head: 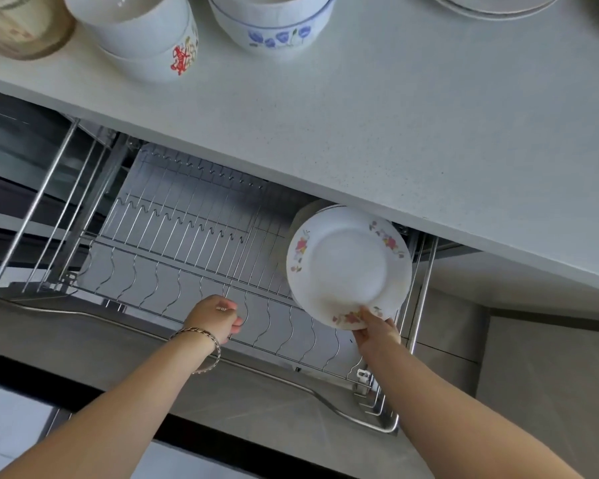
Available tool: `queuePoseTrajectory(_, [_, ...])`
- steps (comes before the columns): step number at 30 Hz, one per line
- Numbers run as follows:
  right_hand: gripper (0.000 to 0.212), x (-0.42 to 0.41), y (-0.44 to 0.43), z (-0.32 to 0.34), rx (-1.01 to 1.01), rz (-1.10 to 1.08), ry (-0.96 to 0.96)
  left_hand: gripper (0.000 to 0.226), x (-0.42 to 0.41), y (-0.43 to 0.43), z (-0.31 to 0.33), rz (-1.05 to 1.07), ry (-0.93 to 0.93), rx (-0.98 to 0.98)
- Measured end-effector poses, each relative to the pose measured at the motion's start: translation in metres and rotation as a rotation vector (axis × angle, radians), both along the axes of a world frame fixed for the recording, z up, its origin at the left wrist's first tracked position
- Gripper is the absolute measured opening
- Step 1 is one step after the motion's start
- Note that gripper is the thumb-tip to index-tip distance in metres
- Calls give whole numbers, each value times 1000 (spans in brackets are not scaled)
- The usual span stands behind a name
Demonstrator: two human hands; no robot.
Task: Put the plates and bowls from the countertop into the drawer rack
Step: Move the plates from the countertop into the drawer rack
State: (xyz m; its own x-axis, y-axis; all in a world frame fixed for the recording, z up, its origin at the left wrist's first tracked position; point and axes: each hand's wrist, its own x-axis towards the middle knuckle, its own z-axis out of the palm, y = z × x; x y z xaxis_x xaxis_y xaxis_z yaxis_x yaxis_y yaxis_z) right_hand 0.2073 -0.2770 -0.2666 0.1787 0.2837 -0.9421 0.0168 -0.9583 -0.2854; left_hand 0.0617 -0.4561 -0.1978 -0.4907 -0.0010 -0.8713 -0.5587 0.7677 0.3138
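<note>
Head view, from the left: a tan, translucent container [18, 25] stands at the far corner of the pale speckled countertop [395, 115]. Beside it is a stack of white bowls with a red motif [135, 32], glossy and deep-walled. Below the counter edge the drawer rack [170, 219] is pulled out. It is thin bright steel wire, with straight prongs at the back and a front row of wavy dividers over a metal tray.

The left hand [215, 318], with a ring and a chain bracelet, sits at one of the wavy dividers with its fingers curled. Whether they grip the wire or only rest there I cannot tell.

Further right on the counter is a white bowl with blue flowers [274, 25], nested in another. Below it, at the rack's right end, the flowered plate [348, 266] is tilted up on edge over the slots, its smooth glazed face towards the camera. The pale rim of another dish shows just behind it. The right hand [377, 331] pinches the plate's lower rim, thumb on the face.

The step in hand looks like slotting this plate. The next move calls for lowering its rim between two wires, close to the dish behind but without knocking it. The glaze is slick, so the pinch should hold until the wires take the weight.

A stack of plates [491, 5] waits at the counter's far right.
</note>
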Motion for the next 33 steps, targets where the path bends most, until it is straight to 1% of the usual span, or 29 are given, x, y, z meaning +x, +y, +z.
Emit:
queuePoseTrajectory(3, [46,-3,2,-3,-18,30,-27,20,-1,0,-1,-18,12,1])
queuePoseTrajectory(4, [48,-8,1,-5,-7,100,-46,20,-1,1,-1,-28,15,3])
queuePoseTrajectory(5, [49,-12,-1,-4,22,172,-111,20,-1,1,-1,-36,15,4])
queuePoseTrajectory(6, [49,-15,2,2,23,169,-183,20,0,1,-1,-41,15,6])
queuePoseTrajectory(7, [50,-14,1,8,16,279,-273,20,1,1,-3,-42,14,8])
queuePoseTrajectory(8, [50,-15,0,16,12,569,-438,20,3,2,-4,-41,10,10])
queuePoseTrajectory(9, [51,-12,-2,14,51,923,-504,20,5,2,-4,-42,7,11])
queuePoseTrajectory(10, [51,-14,-2,13,55,1099,-549,21,6,3,-5,-43,4,10])
queuePoseTrajectory(12, [44,-6,4,-5,35,1170,-657,26,8,3,-8,-45,-7,8])
queuePoseTrajectory(13, [41,-4,8,-16,-16,1080,-607,28,10,3,-9,-52,-12,7])
queuePoseTrajectory(14, [41,-8,8,-16,-134,940,-500,28,11,3,-9,-64,-14,3])
queuePoseTrajectory(15, [41,-10,14,-20,-159,888,-371,28,11,3,-9,-77,-12,1])
queuePoseTrajectory(16, [42,-11,16,-25,-129,908,-269,28,11,4,-9,-88,-12,-2])
queuePoseTrajectory(17, [43,-11,19,-21,-108,853,-273,28,11,4,-8,-95,-10,-4])
queuePoseTrajectory(18, [44,-10,24,-21,-58,947,-304,29,11,5,-8,-103,-8,-4])
queuePoseTrajectory(19, [43,-6,24,-17,-30,932,-294,30,12,6,-6,-113,-9,-6])
queuePoseTrajectory(20, [34,-7,26,-15,-2,825,-253,29,13,7,-4,-122,-9,-9])
queuePoseTrajectory(21, [19,-6,28,-11,-16,766,-194,27,15,9,-2,-135,-11,-14])
queuePoseTrajectory(22, [12,-2,30,-1,-11,879,-247,24,17,12,1,-150,-12,-17])
queuePoseTrajectory(23, [14,3,33,7,-39,953,-258,23,19,16,5,-165,-9,-19])
queuePoseTrajectory(24, [12,6,34,17,-42,1096,-244,22,22,21,11,-187,-2,-19])
queuePoseTrajectory(25, [17,9,36,27,-49,1221,-206,23,24,27,18,-235,10,-20])
queuePoseTrajectory(26, [26,11,40,41,3,1337,-173,23,26,35,26,-303,23,-24])
queuePoseTrajectory(28, [34,14,59,75,187,1556,-127,23,29,59,46,-437,58,-29])
queuePoseTrajectory(30, [35,21,85,113,348,1696,-151,20,33,91,68,-477,86,0])
queuePoseTrajectory(31, [35,24,99,135,382,1740,-157,19,36,109,80,-479,102,31])
queuePoseTrajectory(32, [35,31,115,153,422,1769,-148,19,40,130,91,-473,120,67])
queuePoseTrajectory(33, [35,38,132,172,461,1753,-130,20,44,151,100,-479,137,103])
